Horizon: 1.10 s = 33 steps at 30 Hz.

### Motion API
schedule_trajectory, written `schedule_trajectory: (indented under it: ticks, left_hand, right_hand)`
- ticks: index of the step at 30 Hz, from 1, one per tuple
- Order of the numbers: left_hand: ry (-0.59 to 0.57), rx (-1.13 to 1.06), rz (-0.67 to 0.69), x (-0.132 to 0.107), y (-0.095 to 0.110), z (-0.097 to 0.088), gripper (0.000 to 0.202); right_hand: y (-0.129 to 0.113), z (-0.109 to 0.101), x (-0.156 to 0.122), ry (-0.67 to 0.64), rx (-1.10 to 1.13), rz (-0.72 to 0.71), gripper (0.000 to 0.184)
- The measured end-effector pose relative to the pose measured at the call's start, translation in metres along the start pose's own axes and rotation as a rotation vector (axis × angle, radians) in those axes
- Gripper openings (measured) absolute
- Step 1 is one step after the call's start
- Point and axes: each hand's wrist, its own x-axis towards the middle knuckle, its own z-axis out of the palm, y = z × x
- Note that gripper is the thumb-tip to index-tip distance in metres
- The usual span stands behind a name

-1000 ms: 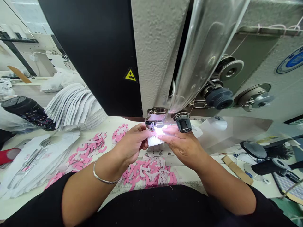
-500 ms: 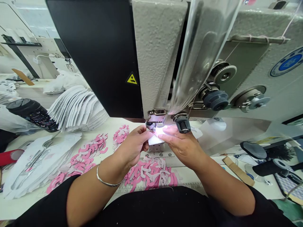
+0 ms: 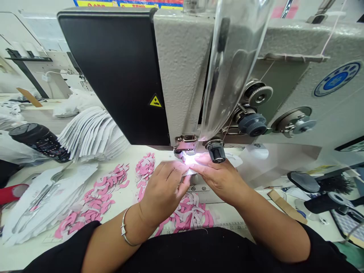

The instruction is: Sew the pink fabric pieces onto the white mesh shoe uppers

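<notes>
Under the lit needle area of a sewing machine (image 3: 184, 76) lies a small white, dotted fabric piece (image 3: 189, 172), mostly covered by my fingers. My left hand (image 3: 163, 185) is closed on its near left edge, thumb below and fingers on top. From the other side my right hand (image 3: 223, 176) grips the piece, with its fingertips near those of the left. The presser foot (image 3: 179, 154) stands just beyond my fingertips. Glare hides the needle point and the far part of the fabric.
Pink and white curved cut pieces (image 3: 190, 212) lie in front of the machine, with another heap (image 3: 99, 197) to the left. Further left are stacked white panels (image 3: 88, 132), a black bottle (image 3: 40, 140) and tweezers (image 3: 42, 193). A black thread spool (image 3: 321, 203) lies at right.
My left hand has turned over the fabric, its back now facing up and covering more of the piece. My right hand stays nearly in place. The view has tilted slightly upward.
</notes>
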Motion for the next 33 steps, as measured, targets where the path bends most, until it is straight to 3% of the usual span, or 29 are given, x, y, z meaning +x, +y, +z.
schedule_trajectory:
  ticks: [5,10,19,27,33]
  left_hand:
    - [0.013,-0.001,0.001,-0.001,-0.001,0.001,0.024]
    - [0.019,-0.034,0.010,-0.002,-0.008,0.003,0.025]
    - [-0.098,-0.205,0.108,0.004,-0.054,0.000,0.029]
    - [-0.157,-0.315,0.079,0.006,-0.068,-0.003,0.027]
    - [-0.177,-0.277,0.081,0.005,-0.069,-0.002,0.028]
  right_hand:
    - [0.003,-0.004,0.000,-0.103,-0.047,-0.026,0.044]
    - [-0.005,-0.008,0.000,-0.156,-0.202,0.006,0.043]
    - [-0.032,-0.007,0.003,-0.219,-0.341,0.026,0.048]
    - [-0.031,-0.008,0.001,-0.243,-0.219,0.062,0.047]
    - [-0.027,-0.006,-0.001,-0.166,-0.116,0.096,0.049]
